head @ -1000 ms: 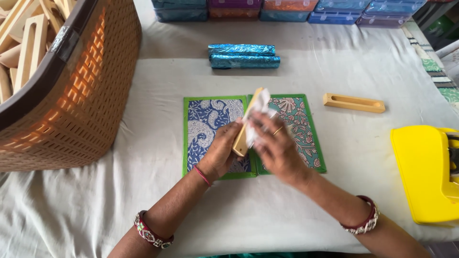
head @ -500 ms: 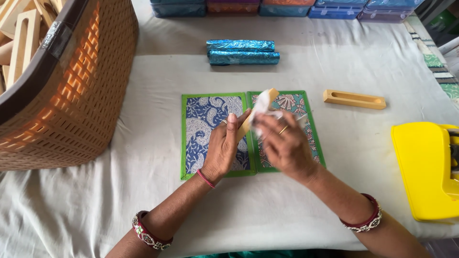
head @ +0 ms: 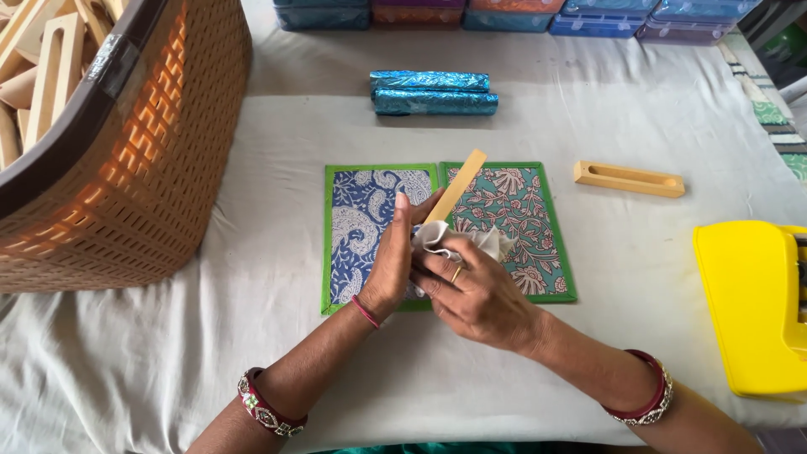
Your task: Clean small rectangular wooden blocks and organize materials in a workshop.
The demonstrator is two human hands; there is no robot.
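My left hand (head: 393, 262) grips the lower end of a flat pale wooden piece (head: 458, 183) that points up and to the right. My right hand (head: 477, 292) presses a crumpled white cloth (head: 471, 242) against that piece. Both hands hover over two green-edged patterned mats, one blue (head: 360, 210) and one teal with flowers (head: 521, 210), lying side by side on the cloth-covered table.
A large brown woven basket (head: 143, 160) holding several wooden pieces stands at the left. Two shiny blue wrapped bars (head: 433, 92) lie behind the mats. A slotted wooden piece (head: 629, 179) lies to the right. A yellow plastic box (head: 752, 307) sits at the right edge. Coloured boxes (head: 513, 15) line the back.
The wooden piece has slid up so more of it shows above the cloth, and my right hand with the cloth has moved down toward its lower end.
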